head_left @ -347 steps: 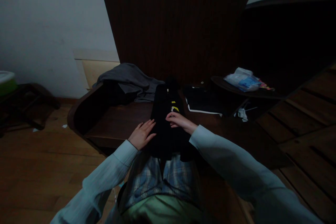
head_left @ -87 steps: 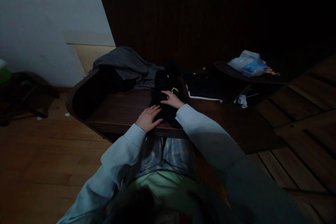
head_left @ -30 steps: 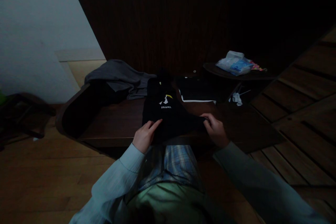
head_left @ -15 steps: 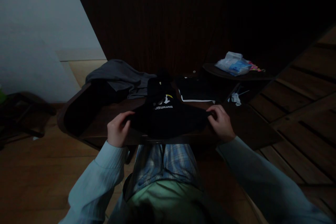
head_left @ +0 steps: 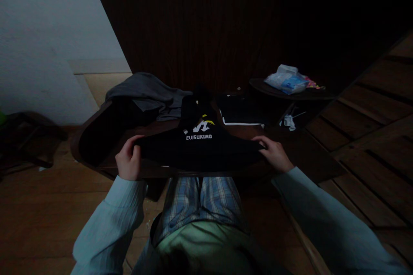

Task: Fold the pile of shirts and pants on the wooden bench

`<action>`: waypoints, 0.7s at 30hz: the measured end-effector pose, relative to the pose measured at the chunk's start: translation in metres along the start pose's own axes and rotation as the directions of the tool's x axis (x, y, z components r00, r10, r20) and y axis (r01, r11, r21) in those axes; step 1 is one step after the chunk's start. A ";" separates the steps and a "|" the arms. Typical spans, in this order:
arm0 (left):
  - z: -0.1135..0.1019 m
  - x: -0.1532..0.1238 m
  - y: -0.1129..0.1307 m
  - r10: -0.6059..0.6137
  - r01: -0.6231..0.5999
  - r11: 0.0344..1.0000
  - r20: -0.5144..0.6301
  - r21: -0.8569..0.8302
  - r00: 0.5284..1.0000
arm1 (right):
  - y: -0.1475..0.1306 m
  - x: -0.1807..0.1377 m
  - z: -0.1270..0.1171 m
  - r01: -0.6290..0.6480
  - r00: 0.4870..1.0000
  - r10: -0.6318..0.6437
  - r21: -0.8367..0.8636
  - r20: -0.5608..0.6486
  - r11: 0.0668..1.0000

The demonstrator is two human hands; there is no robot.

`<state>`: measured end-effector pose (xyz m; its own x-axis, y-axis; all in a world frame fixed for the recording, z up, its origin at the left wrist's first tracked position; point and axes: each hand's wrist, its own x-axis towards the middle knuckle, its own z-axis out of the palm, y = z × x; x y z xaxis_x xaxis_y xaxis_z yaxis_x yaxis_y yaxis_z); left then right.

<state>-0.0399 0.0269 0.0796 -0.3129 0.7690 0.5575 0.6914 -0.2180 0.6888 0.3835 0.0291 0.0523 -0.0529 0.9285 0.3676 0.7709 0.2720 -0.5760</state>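
A black garment [head_left: 200, 152] with a white and yellow print and the lettering "EVISUKURO" is stretched sideways between my two hands, over the front of a dark wooden surface [head_left: 111, 159]. My left hand [head_left: 129, 157] is closed on its left end, thumb and fingers pinching the cloth. Its right end is pinched in my right hand [head_left: 274, 153]. Part of the black cloth reaches back beyond the print; the dim light hides its outline and exact kind. Behind and right of it lies a folded dark garment [head_left: 241, 111] with a white edge.
A grey garment [head_left: 145, 94] is heaped at the left back of the surface. On a small rounded shelf [head_left: 274, 90] at right rests a plastic packet [head_left: 287, 79] beside something pink and beaded. Crumpled white paper [head_left: 289, 122] lies below. A tall dark panel [head_left: 193, 21] rises behind.
My left hand has moved outward to the left and my right hand slightly to the right and down. The black garment is pulled wider, and more of its lettering shows.
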 end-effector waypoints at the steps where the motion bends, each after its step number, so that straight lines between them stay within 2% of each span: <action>1: 0.000 -0.001 -0.002 -0.012 0.012 1.000 0.007 -0.011 1.000 | 0.002 -0.003 0.000 0.009 0.999 -0.009 0.003 0.049 1.000; 4: 0.000 -0.004 -0.011 -0.049 0.050 0.998 0.007 -0.046 0.999 | 0.008 -0.010 0.001 0.026 0.997 -0.025 -0.002 0.076 1.000; 7: 0.001 -0.005 -0.018 -0.089 0.087 0.993 -0.018 -0.075 0.996 | 0.010 -0.012 -0.002 -0.083 0.994 0.087 0.063 -0.066 0.995; 9: 0.003 -0.006 -0.019 -0.111 0.107 0.988 -0.033 -0.108 0.993 | 0.005 -0.010 -0.005 -0.201 0.962 0.237 0.235 -0.137 0.951; 11: 0.004 -0.005 -0.017 -0.119 0.113 0.983 -0.039 -0.143 0.992 | -0.004 -0.006 -0.008 -0.273 0.927 0.355 0.434 -0.119 0.859; 14: 0.004 -0.005 -0.012 -0.113 0.100 0.977 -0.059 -0.187 0.992 | -0.019 -0.001 -0.014 -0.268 0.906 0.409 0.596 -0.112 0.757; 18: 0.005 -0.004 -0.007 -0.148 0.124 0.962 -0.084 -0.244 0.985 | -0.029 0.002 -0.018 -0.246 0.872 0.439 0.582 -0.215 0.775; 21: 0.005 -0.005 -0.003 -0.126 0.102 0.965 -0.085 -0.243 0.988 | -0.031 0.000 -0.021 -0.238 0.871 0.435 0.577 -0.230 0.782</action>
<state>-0.0372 0.0267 0.0719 -0.4516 0.7363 0.5038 0.4770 -0.2779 0.8338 0.3727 0.0157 0.0855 0.4351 0.8684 0.2378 0.2493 0.1377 -0.9586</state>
